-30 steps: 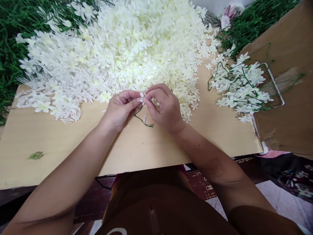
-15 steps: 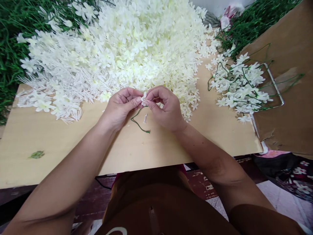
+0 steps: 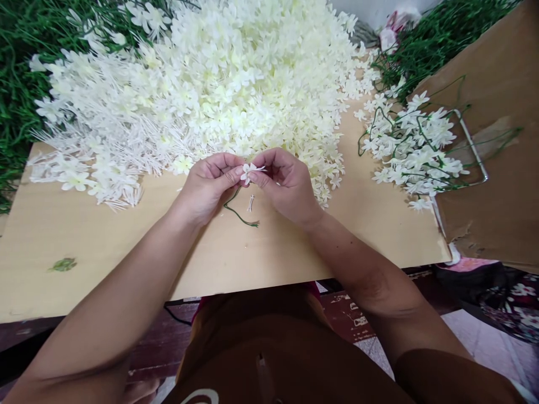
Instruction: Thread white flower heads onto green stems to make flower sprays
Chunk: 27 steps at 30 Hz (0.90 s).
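Between the fingertips of both hands is a small white artificial flower [image 3: 248, 173]. My left hand [image 3: 210, 184] pinches it from the left with thumb and forefinger. From the right, my right hand [image 3: 285, 182] pinches the same flower, its petals showing between the two thumbs. A thin green stem [image 3: 240, 214] hangs from below the left fingers and curves onto the table; its upper end is hidden. Just under the hands lies a small white stick-like piece [image 3: 251, 203]. A large heap of white flowers [image 3: 236, 84] rises directly behind the hands.
Green stems pile up at the far left [image 3: 25, 73] and far right [image 3: 438, 39]. Finished-looking flower sprigs [image 3: 421, 140] lie at the right by a metal wire frame [image 3: 474, 143] and a cardboard sheet [image 3: 501, 185]. A green scrap [image 3: 64, 265] sits on the wooden table [image 3: 126, 247].
The flower between my fingertips has turned, so its petals now spread toward the left thumb. The green stem has shifted slightly left. Both hands stay in nearly the same place.
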{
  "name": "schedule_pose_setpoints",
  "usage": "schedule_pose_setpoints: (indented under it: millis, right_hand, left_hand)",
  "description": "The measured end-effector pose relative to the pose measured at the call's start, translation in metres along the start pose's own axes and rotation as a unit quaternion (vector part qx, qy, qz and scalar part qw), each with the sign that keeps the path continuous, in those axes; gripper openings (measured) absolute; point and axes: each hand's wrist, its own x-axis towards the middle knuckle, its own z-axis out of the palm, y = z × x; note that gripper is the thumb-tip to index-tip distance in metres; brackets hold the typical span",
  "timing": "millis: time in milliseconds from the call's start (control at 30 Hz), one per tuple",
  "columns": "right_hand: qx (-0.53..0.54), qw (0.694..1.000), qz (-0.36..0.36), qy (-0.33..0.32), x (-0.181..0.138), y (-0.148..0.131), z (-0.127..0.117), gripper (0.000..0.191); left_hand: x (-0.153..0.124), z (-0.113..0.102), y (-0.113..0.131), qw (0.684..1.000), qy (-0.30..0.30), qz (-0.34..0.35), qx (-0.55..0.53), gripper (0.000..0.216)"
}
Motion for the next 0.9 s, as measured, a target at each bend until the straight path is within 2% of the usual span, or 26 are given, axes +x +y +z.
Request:
schedule_pose_setpoints:
  millis: [100, 167, 300, 367, 433, 467, 567, 667, 733, 800, 900]
  right_hand:
    - [-0.028, 1.0, 0.004, 0.005, 0.0, -0.004, -0.005, 0.04]
    - [-0.048, 0.999, 0.003, 0.013, 0.001, -0.007, -0.01, 0.039]
    - [-0.035, 0.999, 0.017, -0.008, 0.004, -0.009, -0.023, 0.041]
    - [-0.018, 0.999, 0.033, -0.031, 0.005, -0.01, -0.028, 0.042]
    - [-0.002, 0.998, 0.043, -0.045, 0.006, -0.011, -0.031, 0.043]
    - [0.004, 0.998, 0.047, -0.05, 0.006, -0.012, -0.031, 0.043]
    - [0.019, 0.996, 0.054, -0.064, 0.006, -0.013, -0.031, 0.043]
    - [0.04, 0.994, 0.07, -0.072, 0.005, -0.014, -0.031, 0.042]
    - [0.059, 0.992, 0.082, -0.073, 0.004, -0.013, -0.031, 0.043]
    - [0.085, 0.989, 0.092, -0.076, 0.003, -0.012, -0.03, 0.042]
    - [0.137, 0.977, 0.12, -0.112, -0.001, -0.008, -0.022, 0.041]
  left_hand:
    - [-0.004, -0.003, 0.006, 0.993, 0.013, 0.06, 0.098, 0.026]
    - [-0.008, -0.007, 0.012, 0.973, -0.017, 0.094, 0.21, 0.023]
    - [-0.018, -0.018, 0.018, 0.898, -0.186, 0.103, 0.386, 0.016]
    - [-0.02, -0.019, 0.014, 0.849, -0.243, 0.138, 0.448, 0.011]
    - [-0.02, -0.017, 0.007, 0.797, -0.281, 0.182, 0.503, 0.002]
    - [-0.019, -0.016, 0.004, 0.776, -0.293, 0.198, 0.522, 0.007]
    - [-0.017, -0.014, 0.001, 0.744, -0.299, 0.224, 0.554, 0.016]
    - [-0.017, -0.021, 0.01, 0.75, -0.239, 0.273, 0.553, 0.015]
    - [-0.019, -0.029, 0.021, 0.775, -0.14, 0.324, 0.524, 0.012]
    - [-0.023, -0.037, 0.033, 0.799, -0.016, 0.352, 0.487, 0.007]
    - [-0.027, -0.044, 0.044, 0.817, 0.124, 0.325, 0.46, 0.003]
